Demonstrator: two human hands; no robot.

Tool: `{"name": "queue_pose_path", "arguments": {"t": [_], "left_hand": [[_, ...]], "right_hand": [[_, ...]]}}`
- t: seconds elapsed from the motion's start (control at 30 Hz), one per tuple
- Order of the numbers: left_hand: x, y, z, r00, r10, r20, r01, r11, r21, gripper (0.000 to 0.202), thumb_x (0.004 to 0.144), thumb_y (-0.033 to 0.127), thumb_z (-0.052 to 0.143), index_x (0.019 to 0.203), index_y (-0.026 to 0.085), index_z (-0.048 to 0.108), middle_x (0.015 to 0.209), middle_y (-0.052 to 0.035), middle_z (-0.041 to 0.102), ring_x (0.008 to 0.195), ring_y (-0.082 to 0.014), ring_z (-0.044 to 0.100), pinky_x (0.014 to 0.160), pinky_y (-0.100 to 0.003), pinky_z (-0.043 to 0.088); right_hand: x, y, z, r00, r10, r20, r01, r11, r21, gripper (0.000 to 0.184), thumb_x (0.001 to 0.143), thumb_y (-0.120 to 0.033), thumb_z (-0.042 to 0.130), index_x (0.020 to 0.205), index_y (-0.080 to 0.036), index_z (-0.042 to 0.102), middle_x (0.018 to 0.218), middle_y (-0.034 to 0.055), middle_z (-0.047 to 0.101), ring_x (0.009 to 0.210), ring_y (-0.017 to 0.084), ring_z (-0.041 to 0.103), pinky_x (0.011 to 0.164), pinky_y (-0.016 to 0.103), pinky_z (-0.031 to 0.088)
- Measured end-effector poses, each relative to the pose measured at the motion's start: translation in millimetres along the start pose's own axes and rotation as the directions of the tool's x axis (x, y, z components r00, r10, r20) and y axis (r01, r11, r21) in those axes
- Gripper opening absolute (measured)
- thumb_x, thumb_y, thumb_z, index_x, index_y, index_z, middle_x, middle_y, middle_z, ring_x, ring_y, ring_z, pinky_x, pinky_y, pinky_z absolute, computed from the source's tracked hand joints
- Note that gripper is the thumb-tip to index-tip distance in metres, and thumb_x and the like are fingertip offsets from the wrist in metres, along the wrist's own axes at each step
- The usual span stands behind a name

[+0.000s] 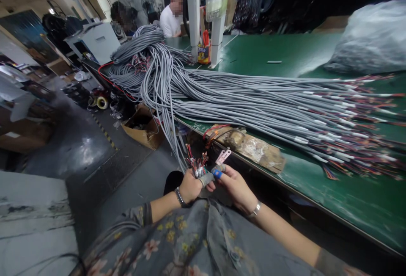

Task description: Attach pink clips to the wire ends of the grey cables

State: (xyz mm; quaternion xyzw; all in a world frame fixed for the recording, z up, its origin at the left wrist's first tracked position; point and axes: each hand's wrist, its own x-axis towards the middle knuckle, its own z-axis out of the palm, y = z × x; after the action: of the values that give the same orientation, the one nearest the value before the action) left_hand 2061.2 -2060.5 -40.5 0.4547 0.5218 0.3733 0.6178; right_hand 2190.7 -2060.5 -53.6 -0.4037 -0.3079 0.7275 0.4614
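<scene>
Seated worker at a cable counter point(285, 51), head view. The left hand point(189, 186) is clenched around a small bunch of grey cables point(177, 149) that hangs from the counter edge down to the lap; their coloured wire ends point(196, 164) stand up out of the fist. The right hand point(236, 187), its fingertips covered in grey and blue sleeves, meets the left at the wire ends; whether it pinches a wire cannot be told.

Good practice, as judged: hold the bunch firmly just below the wire ends, keep them fanned, and pick one wire at a time with the sleeved fingertips, so that slack from the counter does not tug.

Counts: two hands, each with one wristband; one held bunch; one large pile of cables point(253, 106), too many to count; pink tags point(223, 156), seemingly two; one cardboard box point(142, 130); one plastic bag point(371, 39); one co-worker point(169, 20).
</scene>
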Motion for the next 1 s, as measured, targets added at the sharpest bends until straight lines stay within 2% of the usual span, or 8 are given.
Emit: {"name": "queue_pose_path", "arguments": {"t": [0.1,0.23,0.33,0.5,0.63,0.7,0.83,1.0], "left_hand": [[1,2,0.5,0.997,-0.038,0.068,0.038,0.999,0.003,0.049,0.057,0.059,0.076,0.048,0.014,0.06,0.045,-0.0058,0.06,0.041,-0.0126,0.053,0.046,-0.025,0.047],[1,-1,-1.7,0.991,-0.079,0.11,0.081,0.997,-0.011,0.047,0.054,0.057,0.078,0.054,0.013,0.063,0.045,-0.0043,0.06,0.039,-0.0119,0.052,0.043,-0.024,0.045],[2,-5,-3.6,0.996,-0.042,0.081,0.044,0.999,-0.023,0.044,0.059,0.054,0.077,0.053,0.013,0.063,0.046,-0.004,0.061,0.04,-0.0116,0.054,0.045,-0.023,0.046],[3,-7,-1.6,1.0,-0.002,-0.017,0.001,0.997,-0.077,0.044,0.061,0.054,0.075,0.049,0.013,0.062,0.046,-0.0052,0.061,0.04,-0.0115,0.053,0.046,-0.023,0.046],[3,-8,-0.1,1.0,0.002,-0.029,-0.004,0.996,-0.09,0.042,0.06,0.052,0.075,0.051,0.014,0.062,0.047,-0.0049,0.061,0.04,-0.0115,0.053,0.045,-0.024,0.046],[3,-8,-1.0,1.0,0.003,-0.018,-0.004,0.996,-0.093,0.041,0.061,0.052,0.075,0.052,0.014,0.062,0.046,-0.0043,0.061,0.04,-0.0112,0.052,0.045,-0.023,0.045],[3,-3,-3.2,0.999,-0.013,-0.03,0.008,0.987,-0.158,0.042,0.059,0.052,0.075,0.052,0.013,0.061,0.042,-0.0023,0.056,0.038,-0.0097,0.048,0.042,-0.022,0.041],[2,16,-0.2,0.998,-0.032,0.056,0.044,0.973,-0.226,0.042,0.052,0.05,0.078,0.05,0.013,0.06,0.039,-0.0017,0.053,0.035,-0.0097,0.046,0.039,-0.022,0.038]], "right_hand": [[0,5,1,1.0,-0.011,0.028,0.01,0.999,0.049,0.04,0.063,-0.048,0.077,0.069,-0.021,0.05,0.045,-0.0049,0.052,0.04,0.012,0.047,0.047,0.027,0.036],[-1,-1,0,0.999,-0.031,0.019,0.032,0.998,-0.048,0.046,0.056,-0.055,0.081,0.067,-0.019,0.055,0.046,-0.0027,0.055,0.039,0.011,0.046,0.045,0.027,0.034],[-2,-9,0,0.999,-0.017,0.042,0.021,0.995,-0.099,0.049,0.058,-0.059,0.079,0.065,-0.018,0.054,0.044,-0.0016,0.054,0.041,0.011,0.046,0.046,0.027,0.032],[-2,-6,4,0.999,-0.018,0.048,0.019,1.0,-0.023,0.047,0.063,-0.058,0.077,0.067,-0.019,0.05,0.045,-0.0026,0.054,0.044,0.012,0.049,0.048,0.026,0.031],[3,1,4,1.0,0.021,-0.013,-0.02,0.997,0.075,0.046,0.058,-0.05,0.083,0.063,-0.02,0.049,0.043,-0.0068,0.046,0.041,0.011,0.045,0.047,0.025,0.033],[6,3,0,0.995,0.046,-0.085,-0.033,0.988,0.149,0.046,0.052,-0.047,0.086,0.06,-0.019,0.051,0.045,-0.0075,0.044,0.042,0.008,0.042,0.045,0.023,0.033],[12,-1,-16,0.97,0.112,-0.215,-0.049,0.959,0.279,0.046,0.047,-0.051,0.088,0.069,-0.018,0.063,0.06,-0.0034,0.057,0.05,0.007,0.045,0.045,0.019,0.038],[18,-14,-27,0.987,0.132,-0.094,-0.102,0.957,0.271,0.054,0.056,-0.068,0.077,0.077,-0.018,0.07,0.072,0.0017,0.063,0.06,0.01,0.053,0.052,0.02,0.046]]}}
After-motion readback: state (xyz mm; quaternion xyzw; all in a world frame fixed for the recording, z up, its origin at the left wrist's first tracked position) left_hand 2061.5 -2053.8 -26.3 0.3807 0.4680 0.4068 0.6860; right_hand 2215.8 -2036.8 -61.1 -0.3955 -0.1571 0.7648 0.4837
